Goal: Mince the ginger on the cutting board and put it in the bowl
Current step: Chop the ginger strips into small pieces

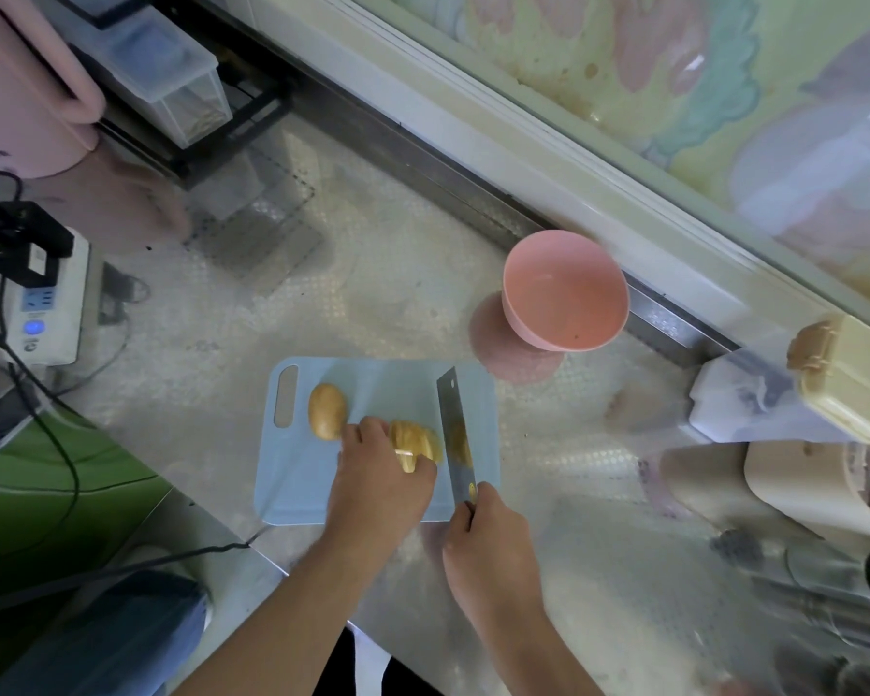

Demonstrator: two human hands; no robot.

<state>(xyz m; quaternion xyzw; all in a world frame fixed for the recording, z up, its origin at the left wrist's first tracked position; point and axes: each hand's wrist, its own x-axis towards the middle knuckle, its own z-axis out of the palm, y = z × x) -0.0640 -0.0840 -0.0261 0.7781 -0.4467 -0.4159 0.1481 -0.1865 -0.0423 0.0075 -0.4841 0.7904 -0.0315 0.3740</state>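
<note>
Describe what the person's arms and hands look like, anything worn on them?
Both forearms are bare up to the bottom edge of the picture, with no sleeves in view. The left hand and right hand wear no gloves, and no watch, bracelet or ring shows. Fingernails are too small to tell.

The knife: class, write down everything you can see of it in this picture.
The knife is a cleaver with a broad, flat, grey metal blade that has a small hole near its far top corner. It stands edge-down on the pale blue cutting board, beside the sliced ginger, whose yellow shows mirrored in the blade. The right hand grips its handle, which is hidden.
</note>
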